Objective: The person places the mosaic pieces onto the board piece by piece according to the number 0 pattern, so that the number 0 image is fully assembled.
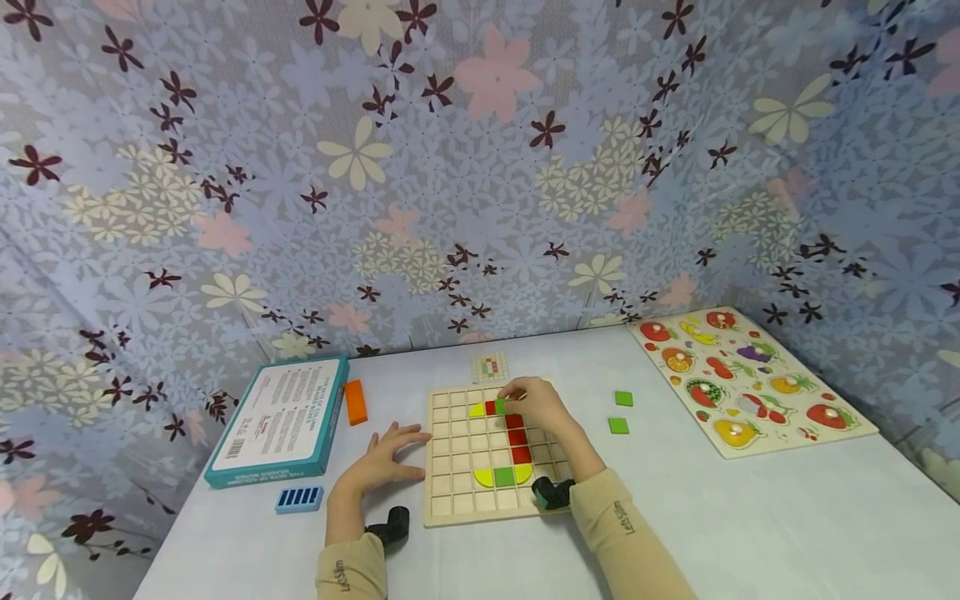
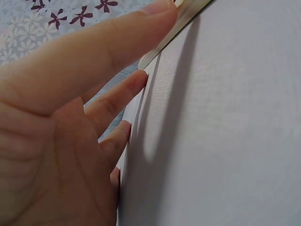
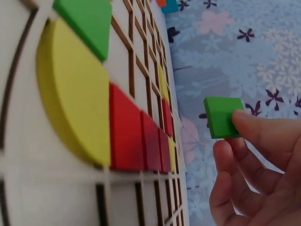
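My right hand (image 1: pixel 536 402) pinches a green square tile (image 3: pixel 221 117) between thumb and fingers, over the upper part of a wooden grid board (image 1: pixel 441 510). In the right wrist view the tile is held up off the board. Red square tiles (image 1: pixel 518 437) form a column on the grid, with a yellow rounded tile (image 3: pixel 75 94) at its near end. Beside that lie a green tile (image 1: pixel 504 477) and another yellow rounded tile (image 1: pixel 483 477). At the board's left edge, my left hand (image 1: pixel 384 462) rests with fingers spread, fingertips right at the rim.
A small pattern card (image 1: pixel 490 367) lies behind the board. Two loose green tiles (image 1: pixel 624 398) are to its right, before a fruit puzzle board (image 1: pixel 738 375). On the left are a teal box (image 1: pixel 281 417), an orange block (image 1: pixel 356 402) and a blue slotted piece (image 1: pixel 299 499).
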Tool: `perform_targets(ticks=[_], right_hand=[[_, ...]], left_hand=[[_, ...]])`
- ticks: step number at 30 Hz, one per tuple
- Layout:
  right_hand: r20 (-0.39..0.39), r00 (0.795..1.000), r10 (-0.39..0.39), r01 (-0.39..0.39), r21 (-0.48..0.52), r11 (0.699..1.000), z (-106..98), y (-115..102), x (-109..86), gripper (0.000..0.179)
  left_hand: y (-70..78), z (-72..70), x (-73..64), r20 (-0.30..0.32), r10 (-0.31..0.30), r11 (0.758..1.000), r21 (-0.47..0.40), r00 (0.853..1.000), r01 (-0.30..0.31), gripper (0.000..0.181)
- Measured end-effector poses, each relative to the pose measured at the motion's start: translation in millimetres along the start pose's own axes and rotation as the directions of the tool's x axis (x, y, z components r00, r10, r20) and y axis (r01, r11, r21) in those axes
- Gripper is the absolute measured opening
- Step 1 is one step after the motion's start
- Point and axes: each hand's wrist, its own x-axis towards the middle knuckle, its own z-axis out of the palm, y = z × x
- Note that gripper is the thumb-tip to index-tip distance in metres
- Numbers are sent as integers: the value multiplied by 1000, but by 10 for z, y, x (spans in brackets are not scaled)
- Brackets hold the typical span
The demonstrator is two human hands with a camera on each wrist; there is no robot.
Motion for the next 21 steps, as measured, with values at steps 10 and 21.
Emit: perform_targets(ticks=[10, 21], right_hand=[[23, 999, -23, 23, -23, 999, 135, -73, 10, 12], [61, 997, -43, 46, -41, 998, 282, -100, 41, 16]], left_hand=[[-18, -12, 12, 8, 2, 1000, -12, 1000, -2, 58], [-51, -4, 15, 9, 17, 999, -31, 1000, -17, 56]])
